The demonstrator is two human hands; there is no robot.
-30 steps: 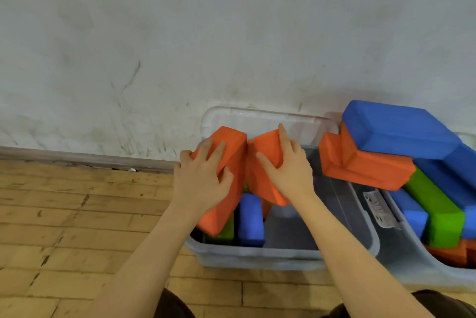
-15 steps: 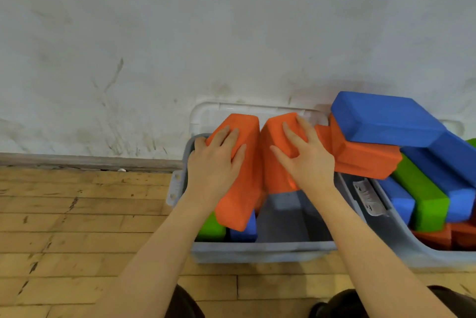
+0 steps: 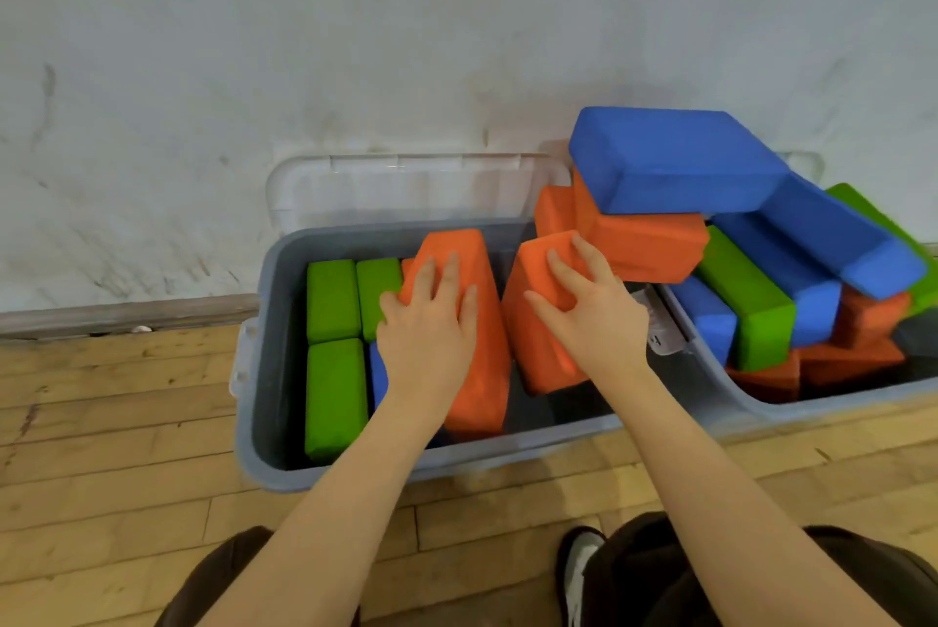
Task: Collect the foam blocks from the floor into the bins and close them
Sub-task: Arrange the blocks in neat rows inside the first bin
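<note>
A grey bin (image 3: pixel 264 373) stands against the wall with its clear lid (image 3: pixel 406 190) leaning upright behind it. Inside lie three green foam blocks (image 3: pixel 335 393) and a blue one, mostly hidden. My left hand (image 3: pixel 431 327) grips an orange foam block (image 3: pixel 482 362) tilted inside the bin. Beside it, my right hand (image 3: pixel 589 312) holds a second orange foam block (image 3: pixel 533 347), also tilted in the bin. To the right, a second grey bin (image 3: pixel 761 411) is heaped above its rim with blue, orange and green blocks, a big blue block (image 3: pixel 670 159) on top.
A scuffed white wall (image 3: pixel 355 43) and baseboard run directly behind both bins. Wooden floor (image 3: pixel 101 474) spreads left and in front. My knees and one shoe (image 3: pixel 583 570) show at the bottom edge, close to the front bin wall.
Both hands have lowered the two orange blocks from above the rim down into the left bin and spread them slightly apart. The view has shifted, showing the green blocks inside.
</note>
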